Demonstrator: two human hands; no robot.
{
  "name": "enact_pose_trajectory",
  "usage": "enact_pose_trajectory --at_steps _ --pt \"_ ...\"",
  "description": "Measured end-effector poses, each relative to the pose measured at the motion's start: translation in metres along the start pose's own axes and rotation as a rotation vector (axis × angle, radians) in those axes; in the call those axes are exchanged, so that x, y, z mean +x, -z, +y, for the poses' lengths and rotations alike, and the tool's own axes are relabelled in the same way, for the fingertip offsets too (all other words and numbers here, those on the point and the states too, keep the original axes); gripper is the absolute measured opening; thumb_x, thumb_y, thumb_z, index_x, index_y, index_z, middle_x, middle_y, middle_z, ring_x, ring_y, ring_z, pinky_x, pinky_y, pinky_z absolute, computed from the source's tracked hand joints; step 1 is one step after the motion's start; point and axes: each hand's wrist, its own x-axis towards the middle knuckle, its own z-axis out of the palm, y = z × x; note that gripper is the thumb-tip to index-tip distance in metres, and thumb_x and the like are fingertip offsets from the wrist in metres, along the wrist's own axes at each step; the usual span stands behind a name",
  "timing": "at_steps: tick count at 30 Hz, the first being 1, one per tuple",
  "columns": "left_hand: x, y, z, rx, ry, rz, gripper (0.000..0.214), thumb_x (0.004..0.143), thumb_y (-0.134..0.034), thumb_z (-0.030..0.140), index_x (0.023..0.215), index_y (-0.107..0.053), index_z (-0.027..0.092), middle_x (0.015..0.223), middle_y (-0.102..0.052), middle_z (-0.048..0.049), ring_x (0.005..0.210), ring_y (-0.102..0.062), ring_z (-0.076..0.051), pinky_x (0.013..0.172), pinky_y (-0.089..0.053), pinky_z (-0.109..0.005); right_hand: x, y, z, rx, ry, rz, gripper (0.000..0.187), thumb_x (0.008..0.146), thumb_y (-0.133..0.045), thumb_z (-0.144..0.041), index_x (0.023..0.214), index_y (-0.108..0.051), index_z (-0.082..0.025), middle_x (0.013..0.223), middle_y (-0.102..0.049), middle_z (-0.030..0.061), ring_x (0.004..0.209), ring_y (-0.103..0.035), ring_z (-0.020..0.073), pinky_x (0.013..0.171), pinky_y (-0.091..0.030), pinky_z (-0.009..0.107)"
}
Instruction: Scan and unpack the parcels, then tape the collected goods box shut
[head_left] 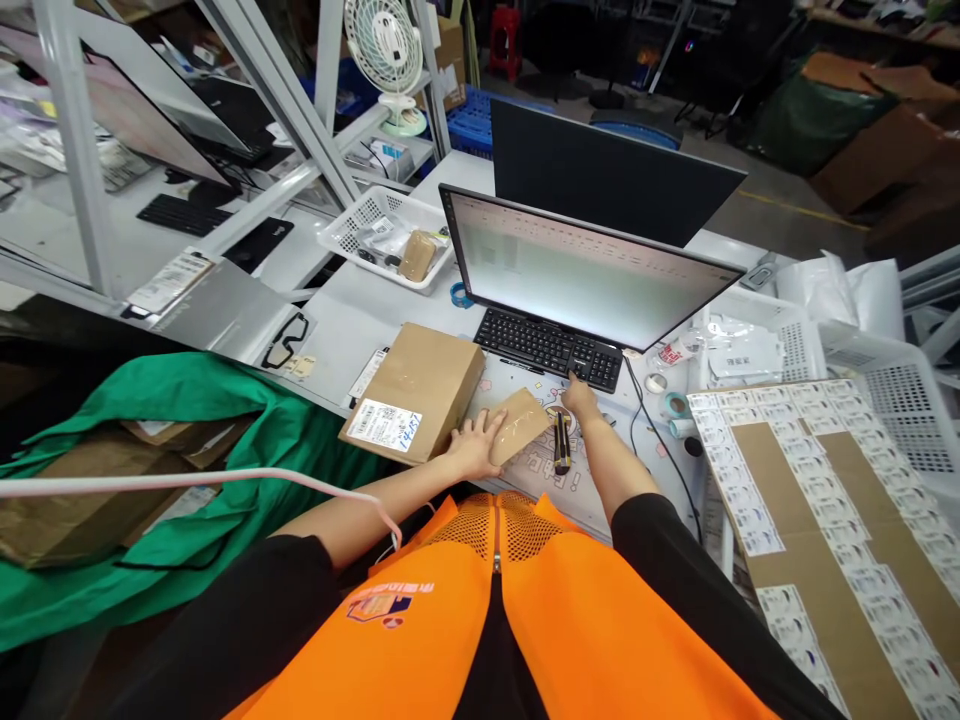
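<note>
Little here reads cleanly. The white label (384, 424) on the cardboard box (427, 385), centre left, carries small black print and a blue handwritten number, seemingly 14257, though I cannot be sure. The logo (386, 603) on my orange vest (570, 620), at the bottom, has characters too small to read. The keyboard (551, 348) keys, lit monitor (585, 275) and sticker sheets (750, 470) at right are illegible.
</note>
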Motion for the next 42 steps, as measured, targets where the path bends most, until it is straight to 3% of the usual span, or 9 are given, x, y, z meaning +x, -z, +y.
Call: enact_pose_trajectory --at_steps 5,8,16,21,26,32,36,39,42 --pt "-0.001 0.000 0.000 0.010 -0.009 0.006 0.137 0.071 -0.090 0.053 0.177 -0.007 0.031 0.177 -0.019 -0.0266 0.149 -0.040 -0.055 0.111 -0.042 -0.074 -0.002 -0.004 -0.002 -0.033 0.070 0.095 0.066 0.102 -0.062 -0.034 0.164 -0.046 -0.019 0.178 -0.026 0.0176 0.159 -0.033 0.0357 0.124 -0.039 0.049" --pt "-0.002 0.003 0.001 -0.001 -0.009 0.002 0.136 0.072 -0.089 0.053 0.177 -0.006 0.031 0.178 -0.019 -0.0267 0.149 -0.039 -0.055 0.112 -0.041 -0.075 0.004 0.000 -0.004 -0.025 0.094 0.048 0.064 0.102 -0.061 -0.031 0.163 -0.047 -0.020 0.179 -0.027 0.0140 0.162 -0.024 0.0372 0.128 -0.032 0.057" --pt "-0.007 0.007 0.004 0.014 0.017 -0.022 0.138 0.073 -0.091 0.057 0.177 -0.003 0.033 0.180 -0.014 -0.0219 0.154 -0.036 -0.049 0.118 -0.039 -0.070 -0.010 0.011 -0.004 0.031 0.137 0.092 0.051 0.104 -0.051 -0.027 0.153 -0.056 -0.014 0.157 -0.058 0.0188 0.145 -0.052 0.0323 0.118 -0.041 0.043" --pt "-0.003 0.002 0.006 0.012 0.045 0.040 0.140 0.071 -0.092 0.059 0.177 -0.006 0.030 0.171 -0.030 -0.0250 0.148 -0.043 -0.049 0.116 -0.041 -0.068 -0.074 -0.046 0.016 0.052 0.141 0.084 0.050 0.107 -0.049 -0.034 0.154 -0.054 -0.015 0.145 -0.065 0.0195 0.130 -0.065 0.0292 0.104 -0.049 0.034" --pt "-0.002 0.004 0.003 0.045 -0.010 0.078 0.134 0.071 -0.090 0.049 0.177 -0.009 0.031 0.162 -0.039 -0.0238 0.140 -0.048 -0.047 0.112 -0.043 -0.064 -0.111 -0.096 0.026 0.052 0.110 0.128 0.064 0.100 -0.058 -0.025 0.162 -0.044 -0.018 0.154 -0.058 0.0201 0.141 -0.056 0.0306 0.108 -0.048 0.036" --pt "0.011 0.023 -0.012 0.158 -0.306 0.064 0.134 0.069 -0.089 0.043 0.177 -0.011 0.029 0.168 -0.037 -0.0214 0.148 -0.041 -0.046 0.122 -0.031 -0.061 -0.114 -0.082 0.058 0.496 0.013 0.085 0.049 0.101 -0.040 -0.027 0.144 -0.062 -0.017 0.112 -0.078 0.0129 0.102 -0.075 0.0287 0.094 -0.058 0.039" --pt "0.041 0.037 -0.016 0.250 -0.541 -0.039 0.132 0.071 -0.087 0.039 0.177 -0.010 0.027 0.175 -0.030 -0.0200 0.158 -0.028 -0.046 0.129 -0.011 -0.068 -0.127 -0.072 0.095 0.789 0.089 -0.015 0.047 0.104 -0.038 -0.043 0.132 -0.067 -0.019 0.083 -0.074 0.0044 0.066 -0.069 0.0231 0.071 -0.059 0.035" --pt "0.065 0.038 -0.017 0.287 -0.567 -0.112 0.135 0.071 -0.087 0.038 0.177 -0.004 0.029 0.179 -0.024 -0.0176 0.162 -0.018 -0.048 0.127 -0.007 -0.077 -0.132 -0.067 0.104 0.763 0.237 -0.007 0.042 0.102 -0.046 -0.047 0.120 -0.071 -0.019 0.084 -0.074 0.0048 0.074 -0.070 0.0226 0.078 -0.058 0.034" --pt "0.079 0.034 -0.020 0.275 -0.543 -0.176 0.139 0.068 -0.087 0.040 0.177 0.000 0.032 0.181 -0.018 -0.0157 0.162 -0.015 -0.050 0.125 -0.023 -0.074 -0.133 -0.061 0.103 0.665 0.312 0.042 0.035 0.101 -0.053 -0.043 0.114 -0.073 -0.018 0.095 -0.078 0.0079 0.090 -0.072 0.0241 0.088 -0.056 0.034"
